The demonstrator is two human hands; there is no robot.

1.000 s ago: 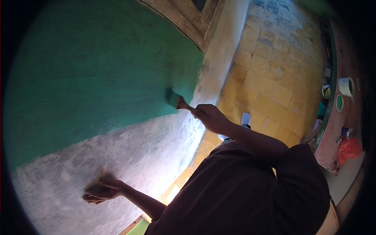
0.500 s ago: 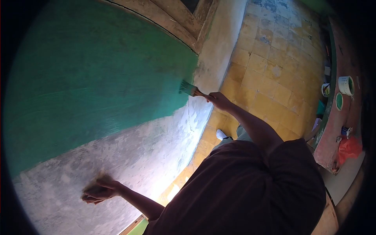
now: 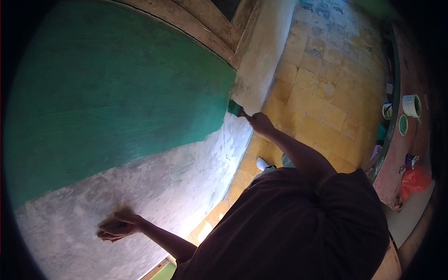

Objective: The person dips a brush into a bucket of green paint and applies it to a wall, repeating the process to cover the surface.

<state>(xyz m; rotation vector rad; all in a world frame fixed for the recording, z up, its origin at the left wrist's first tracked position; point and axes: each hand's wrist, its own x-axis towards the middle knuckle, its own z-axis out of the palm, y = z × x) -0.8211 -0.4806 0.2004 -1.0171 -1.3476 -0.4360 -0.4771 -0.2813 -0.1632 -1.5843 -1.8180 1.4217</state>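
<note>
My right hand (image 3: 260, 123) is closed around the handle of a paintbrush (image 3: 234, 108). The green-coated bristles touch the wall at the right edge of the wet-looking green paint (image 3: 121, 93). Below and right of that edge, the wall is bare, mottled grey-white plaster (image 3: 154, 179). My left hand (image 3: 120, 227) rests against this bare plaster at lower left, fingers stretched out and holding nothing that I can see. A dark shadow lies beside it.
A wooden frame (image 3: 210, 23) borders the paint at the top. Yellow tiles (image 3: 322, 112) cover the floor. On a worn reddish bench (image 3: 392, 182) at right are a white tub (image 3: 411, 106), a green-filled lid (image 3: 403, 124) and a red plastic bag (image 3: 416, 181). Another small can (image 3: 387, 111) stands beside it.
My right hand has moved the brush slightly right and down, from over the green paint to its right edge. My left hand has stayed in place.
</note>
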